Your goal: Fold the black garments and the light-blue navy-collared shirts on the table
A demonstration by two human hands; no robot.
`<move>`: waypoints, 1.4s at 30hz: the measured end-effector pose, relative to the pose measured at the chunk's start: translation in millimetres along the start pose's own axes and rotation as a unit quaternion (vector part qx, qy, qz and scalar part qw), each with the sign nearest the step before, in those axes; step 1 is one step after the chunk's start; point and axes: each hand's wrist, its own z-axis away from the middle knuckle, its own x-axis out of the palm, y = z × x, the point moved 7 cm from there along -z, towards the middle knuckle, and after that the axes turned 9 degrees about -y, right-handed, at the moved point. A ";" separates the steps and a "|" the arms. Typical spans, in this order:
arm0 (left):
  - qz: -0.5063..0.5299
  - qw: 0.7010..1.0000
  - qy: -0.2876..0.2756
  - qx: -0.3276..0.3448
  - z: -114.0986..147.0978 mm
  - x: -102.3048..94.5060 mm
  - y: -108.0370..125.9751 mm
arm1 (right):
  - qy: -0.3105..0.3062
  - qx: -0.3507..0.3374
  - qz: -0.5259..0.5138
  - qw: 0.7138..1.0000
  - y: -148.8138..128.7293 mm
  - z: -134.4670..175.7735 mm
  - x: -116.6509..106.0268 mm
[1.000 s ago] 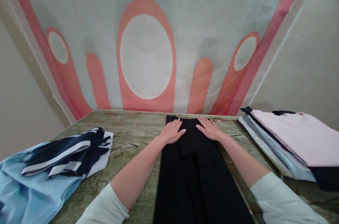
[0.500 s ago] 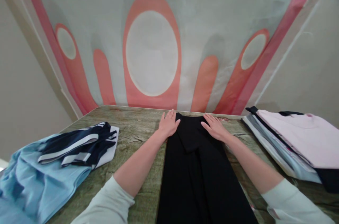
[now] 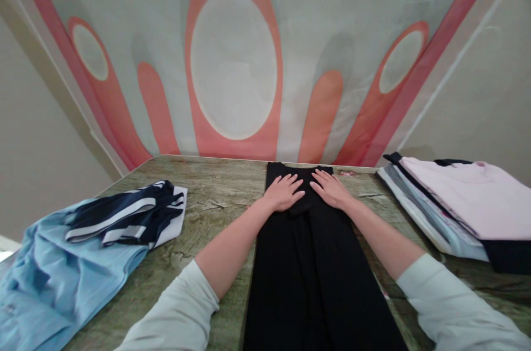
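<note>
A long black garment (image 3: pixel 302 273) lies lengthwise on the table, its neckline at the far end and folded-over cloth down its middle. My left hand (image 3: pixel 284 192) rests flat on the upper left of the garment, fingers spread and pointing to the right. On the upper right, my right hand (image 3: pixel 331 189) also lies flat, palm down with its fingers stretched out. The two hands are a small gap apart, and neither grips the cloth. The garment's near end runs out of view at the bottom.
On the right stands a stack of folded clothes with a pink shirt (image 3: pixel 468 190) on top. To the left, a navy garment with white stripes (image 3: pixel 128 212) lies over crumpled light-blue clothing (image 3: pixel 74 279). The wood-patterned table (image 3: pixel 215 201) ends at a printed wall covering (image 3: pixel 166 19).
Both hands have slid inward from the garment's shoulder edges and a little towards me, onto its upper middle. The camera view has shifted slightly.
</note>
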 end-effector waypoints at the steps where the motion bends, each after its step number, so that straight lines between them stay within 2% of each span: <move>1: -0.002 1.000 -0.001 -0.003 -2.9 -0.3 -2.4 | 0.038 0.007 0.002 0.999 -0.5 1.2 -7.1; 4: -0.006 1.000 -0.003 -0.008 -11.3 -0.7 -9.3 | 0.122 -0.020 -0.014 0.992 -14.5 11.6 -25.5; 6: -0.007 1.000 -0.004 -0.010 -16.7 -0.7 -15.4 | 0.120 -0.076 -0.041 0.989 -34.3 23.1 -31.6; 10: -0.022 0.999 -0.015 -0.023 -26.5 -0.8 -29.9 | 0.042 -0.202 -0.082 0.975 -86.1 57.7 -38.9; 13: -0.038 0.998 -0.027 -0.035 -31.1 -1.6 -36.5 | -0.063 -0.284 -0.077 0.954 -122.1 87.2 -36.2; 15: -0.046 0.998 -0.027 -0.040 -32.0 -3.4 -37.0 | -0.135 -0.313 -0.060 0.938 -136.8 104.4 -29.2; 18: -0.061 0.997 -0.012 -0.047 -28.9 -8.3 -34.0 | -0.182 -0.304 -0.027 0.935 -141.8 120.2 -19.0; 23: -0.090 0.989 0.055 -0.106 2.6 -21.8 -27.5 | -0.151 -0.248 -0.005 0.957 -132.2 123.6 -15.6; 25: -0.097 0.987 0.043 -0.121 25.7 -20.3 -19.2 | -0.136 -0.235 -0.002 0.962 -129.7 121.0 -16.8; 29: -0.098 0.990 -0.014 -0.098 77.3 -10.5 10.4 | -0.114 -0.241 0.009 0.964 -130.4 117.4 -20.4; 33: -0.087 0.992 -0.024 -0.086 111.0 -9.2 26.8 | -0.072 -0.232 0.033 0.970 -129.3 117.8 -28.2; 38: -0.066 0.993 -0.019 -0.095 119.5 -11.0 23.2 | -0.014 -0.204 0.044 0.978 -126.9 112.9 -35.0; 42: -0.055 0.994 -0.009 -0.089 120.9 -11.2 23.6 | -0.017 -0.225 0.044 0.973 -133.0 105.0 -27.1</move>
